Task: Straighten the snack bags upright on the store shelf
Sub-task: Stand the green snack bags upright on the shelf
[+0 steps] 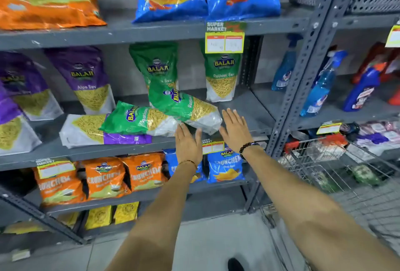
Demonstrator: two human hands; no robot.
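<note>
On the middle grey shelf [249, 108], a green snack bag [184, 106] lies tilted on its side across another fallen green bag [138, 119]. Under them a purple bag [86, 130] lies flat. Two green bags [220, 76] [154, 63] stand upright behind. My left hand [187, 145] is spread just below the tilted bag's white end, fingers near it. My right hand [234, 129] is open just right of that end, palm toward the bag. Neither hand holds anything.
Upright purple bags [84, 78] stand at the left. Orange and blue bags fill the shelves above and below. A price tag [224, 42] hangs from the upper shelf edge. Spray bottles [320, 89] and a wire shopping cart [337, 162] are at the right.
</note>
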